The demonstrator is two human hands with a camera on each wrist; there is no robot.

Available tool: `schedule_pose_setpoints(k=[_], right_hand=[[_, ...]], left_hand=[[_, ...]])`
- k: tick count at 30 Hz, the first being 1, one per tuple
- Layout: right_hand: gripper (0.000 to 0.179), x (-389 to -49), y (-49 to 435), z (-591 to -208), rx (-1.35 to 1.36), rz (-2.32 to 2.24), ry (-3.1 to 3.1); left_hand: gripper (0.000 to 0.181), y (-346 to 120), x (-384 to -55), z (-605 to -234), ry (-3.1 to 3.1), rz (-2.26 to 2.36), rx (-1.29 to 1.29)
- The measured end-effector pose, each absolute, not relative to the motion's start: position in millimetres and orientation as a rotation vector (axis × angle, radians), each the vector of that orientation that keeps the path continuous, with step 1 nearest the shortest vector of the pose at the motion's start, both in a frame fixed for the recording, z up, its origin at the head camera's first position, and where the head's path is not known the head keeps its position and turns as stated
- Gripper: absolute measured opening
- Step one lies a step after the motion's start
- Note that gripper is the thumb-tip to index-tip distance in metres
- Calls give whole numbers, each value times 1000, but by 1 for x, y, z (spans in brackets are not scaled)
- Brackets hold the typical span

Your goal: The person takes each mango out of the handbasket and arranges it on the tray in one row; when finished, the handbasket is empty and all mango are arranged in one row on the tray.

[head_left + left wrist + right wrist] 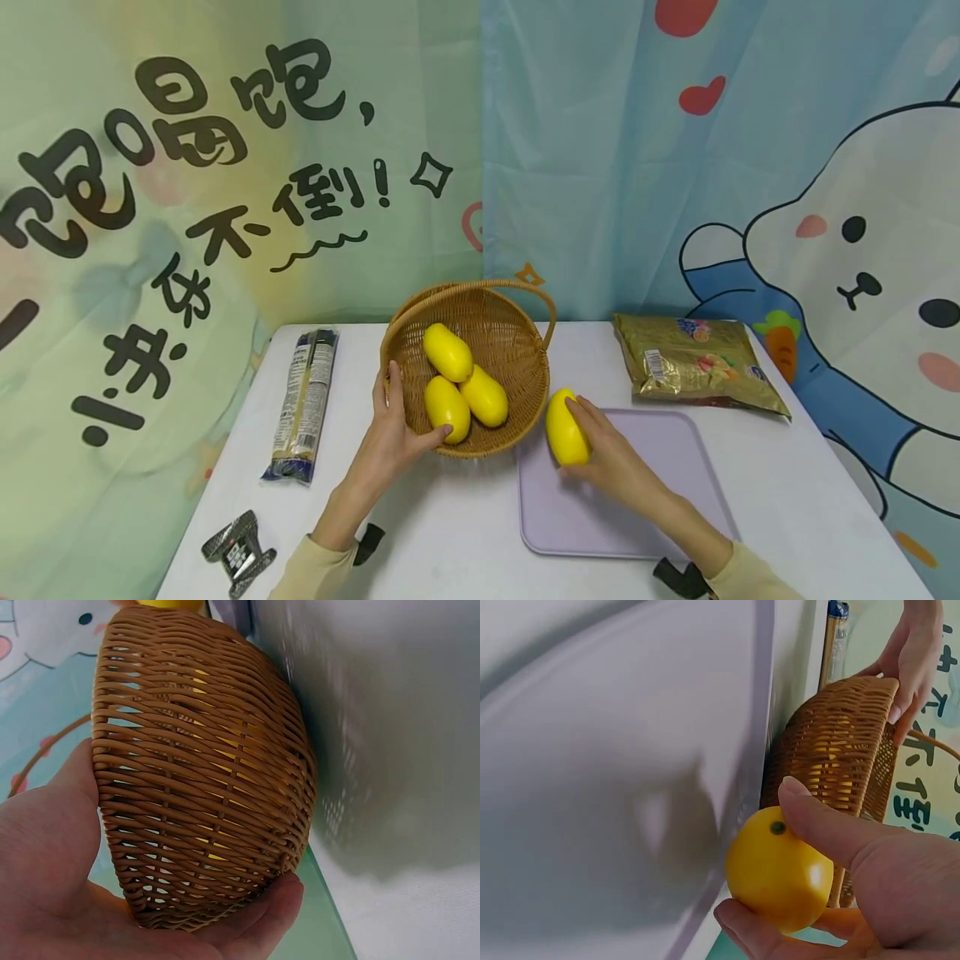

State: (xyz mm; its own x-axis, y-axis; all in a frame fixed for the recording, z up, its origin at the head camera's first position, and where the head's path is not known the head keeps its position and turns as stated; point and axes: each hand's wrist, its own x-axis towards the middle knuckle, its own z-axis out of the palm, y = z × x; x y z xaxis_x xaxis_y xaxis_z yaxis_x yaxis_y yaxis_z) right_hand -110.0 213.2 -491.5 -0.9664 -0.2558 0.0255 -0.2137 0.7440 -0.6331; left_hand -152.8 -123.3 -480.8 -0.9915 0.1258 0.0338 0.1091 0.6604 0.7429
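A brown wicker basket (525,367) stands at the back middle of the table, its opening tilted toward me. Three yellow mangoes (447,353) lie inside it. My left hand (390,429) grips the basket's left side, thumb over the front rim and fingers around the outside; in the left wrist view that hand (67,862) supports the woven wall. Another yellow mango (567,428) is pinched by my right hand (611,454) just right of the basket, over the tray's back left corner. The right wrist view shows this mango (776,874) between thumb and fingers, a small green stem spot on its end.
A lilac tray (600,529) lies under my right forearm. Behind it rests a gold snack bag (693,367). Toward the left are a long clear packet (302,404) and a small black wrapped packet (240,554). Printed curtains (570,167) hang behind the table.
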Motion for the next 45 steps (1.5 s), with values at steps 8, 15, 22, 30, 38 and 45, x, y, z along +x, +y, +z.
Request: schedule_pose_setpoints(k=[8,15,22,30,38,45], right_hand=[[101,-108,204,-499,-389,-1007,2853],[102,-105,197,-505,-368,-995,2837],[101,-103,194,-505,-327,-946,2862],[105,-101,197,-508,-285,-874,2890],[107,-100,201,-506,-298,-857,2901],[107,-100,203,-505,-318,-859,2908]], left_hand=[[129,-123,-152,-482,2841,1282,218],[129,-123,-151,-480,2819,1292,198],[128,-123,-151,-480,2818,1273,180],[129,-123,-150,-482,2818,1290,196],[128,-123,-151,-481,2823,1272,198],[128,-124,-152,-482,2834,1273,203]])
